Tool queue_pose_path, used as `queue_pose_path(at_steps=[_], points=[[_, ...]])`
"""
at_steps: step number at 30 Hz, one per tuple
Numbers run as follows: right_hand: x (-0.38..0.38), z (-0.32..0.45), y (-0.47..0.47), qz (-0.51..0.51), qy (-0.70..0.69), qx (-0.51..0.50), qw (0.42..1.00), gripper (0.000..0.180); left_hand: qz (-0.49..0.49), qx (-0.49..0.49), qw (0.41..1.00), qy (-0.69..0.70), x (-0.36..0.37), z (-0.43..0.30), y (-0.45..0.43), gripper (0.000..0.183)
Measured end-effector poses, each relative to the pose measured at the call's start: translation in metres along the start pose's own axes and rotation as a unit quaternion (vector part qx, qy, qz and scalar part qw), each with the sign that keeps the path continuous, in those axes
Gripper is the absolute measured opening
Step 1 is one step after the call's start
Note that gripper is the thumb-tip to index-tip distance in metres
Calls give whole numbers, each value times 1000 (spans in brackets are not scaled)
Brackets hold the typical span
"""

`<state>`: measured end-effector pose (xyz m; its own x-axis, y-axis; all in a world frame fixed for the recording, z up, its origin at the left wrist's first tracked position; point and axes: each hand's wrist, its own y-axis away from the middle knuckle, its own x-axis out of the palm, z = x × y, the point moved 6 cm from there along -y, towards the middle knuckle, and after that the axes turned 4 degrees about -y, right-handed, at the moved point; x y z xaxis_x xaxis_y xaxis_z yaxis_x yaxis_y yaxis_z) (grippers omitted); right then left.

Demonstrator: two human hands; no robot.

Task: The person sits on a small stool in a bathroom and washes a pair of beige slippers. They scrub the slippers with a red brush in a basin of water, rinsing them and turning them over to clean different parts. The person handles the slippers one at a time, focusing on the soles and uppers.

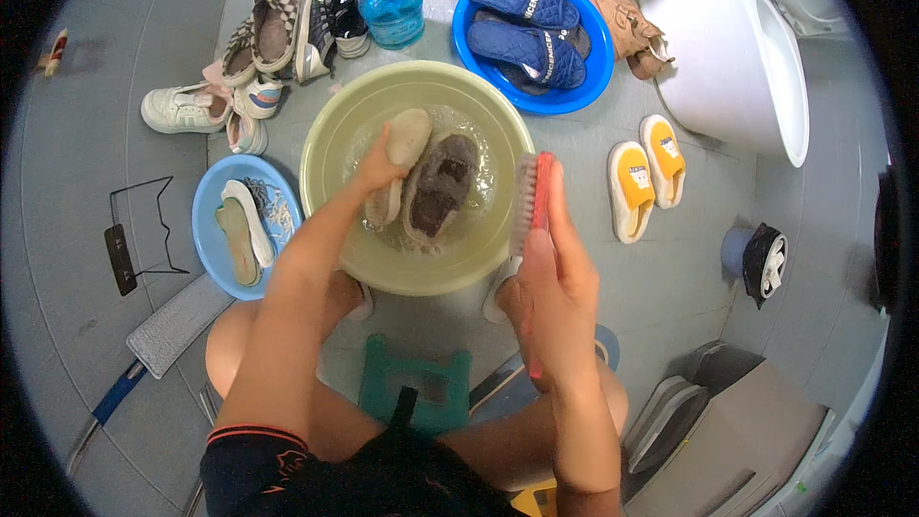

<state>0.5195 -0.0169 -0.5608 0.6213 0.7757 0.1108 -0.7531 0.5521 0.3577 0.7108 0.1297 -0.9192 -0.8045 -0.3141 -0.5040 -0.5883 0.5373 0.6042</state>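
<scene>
A large pale yellow-green plastic basin (423, 280) with water stands before me. My left hand (379, 166) grips a shoe (409, 136) inside it, the light sole turned up. Close to its right, a dark shoe (444, 183) lies in the water with its opening upward, wet and partly sudsy. At the basin's right rim, my right hand (556, 266) holds a scrubbing brush (540, 194) with a red back, its pale bristles facing left towards the basin. The brush does not touch either shoe.
A light-blue basin (204, 219) with insoles (248, 222) and laces (278, 212) stands left. Behind are sneakers (276, 21), a blue bottle (393, 11) and a blue basin (535, 108) of slippers (528, 50). Yellow slippers (632, 190) and a toilet (711, 50) are right; a green stool (416, 402) is beneath me.
</scene>
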Motion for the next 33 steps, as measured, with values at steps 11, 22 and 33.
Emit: queue_pose_path(at_steps=[11,22,33], points=[[15,12,3,38,50,-15,998,53,-136,-13,968,-210,-4,-11,25,111],[6,-5,6,48,157,-33,986,55,-74,-34,922,-379,47,-14,-7,80],[9,0,-7,-3,79,-17,997,52,23,24,978,-206,0,3,-33,102]])
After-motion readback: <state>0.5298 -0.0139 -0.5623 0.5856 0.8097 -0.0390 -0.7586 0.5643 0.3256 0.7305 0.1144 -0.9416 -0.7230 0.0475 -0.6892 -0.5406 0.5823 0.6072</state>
